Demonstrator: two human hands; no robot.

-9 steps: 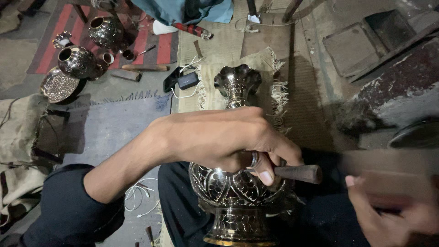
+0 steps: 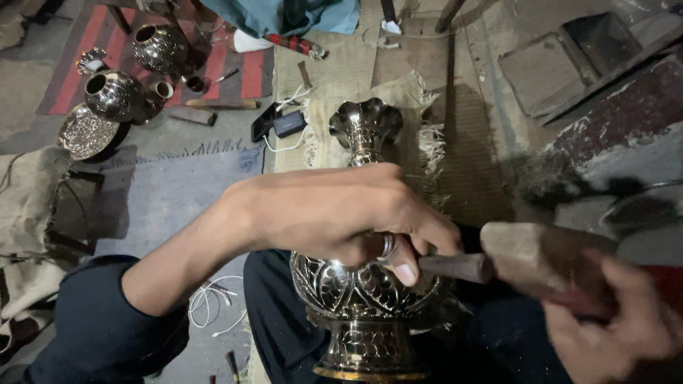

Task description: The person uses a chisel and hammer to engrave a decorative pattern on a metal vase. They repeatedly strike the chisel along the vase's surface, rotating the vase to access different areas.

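A tall engraved brass vase (image 2: 359, 299) lies across my lap, its flared mouth (image 2: 366, 124) pointing away from me. My left hand (image 2: 341, 213) rests over the vase's belly and pinches a dark metal chisel (image 2: 455, 267) against the engraved surface. My right hand (image 2: 612, 323), blurred at the lower right, grips a wooden mallet (image 2: 541, 256) whose head sits at the chisel's butt end. My left hand hides much of the vase's belly.
Several polished brass pots (image 2: 117, 96) and an engraved plate (image 2: 87, 134) stand at the upper left by a red striped rug (image 2: 242, 67). A phone and a charger (image 2: 281, 122) lie on burlap matting. Wooden trays (image 2: 562, 60) sit upper right; white cable (image 2: 210, 302) lies by my knee.
The mallet in my right hand has swung left and now meets the chisel's end. My left hand and the vase have stayed in place.
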